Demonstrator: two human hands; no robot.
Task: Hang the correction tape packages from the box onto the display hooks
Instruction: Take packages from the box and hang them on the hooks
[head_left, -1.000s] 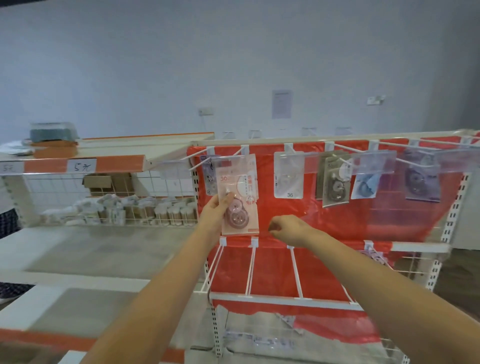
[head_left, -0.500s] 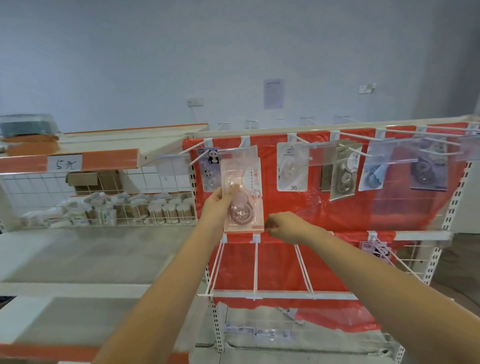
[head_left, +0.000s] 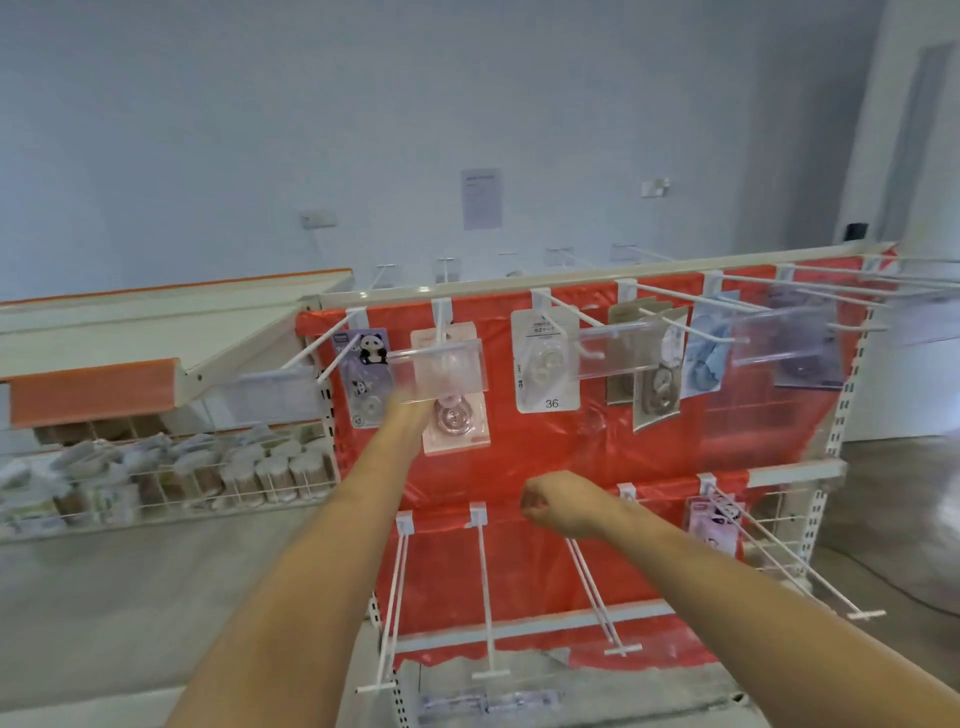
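A pink correction tape package hangs against the red back panel on the second upper hook. It sits behind that hook's clear label holder. My left hand reaches up to the package's left edge and holds it; the clear holder blurs its fingers. Lower down, in front of the panel, my right hand is curled into a fist with nothing in it. The box is out of view.
Other packages hang on the upper hooks: a panda one, a white one marked 36, brown ones and a blue one. Bare lower hooks stick out toward me. A wire basket of jars stands on the left.
My left hand has pushed the pink package back along the hook, behind the clear label holder. My right hand has dropped lower, away from the package.
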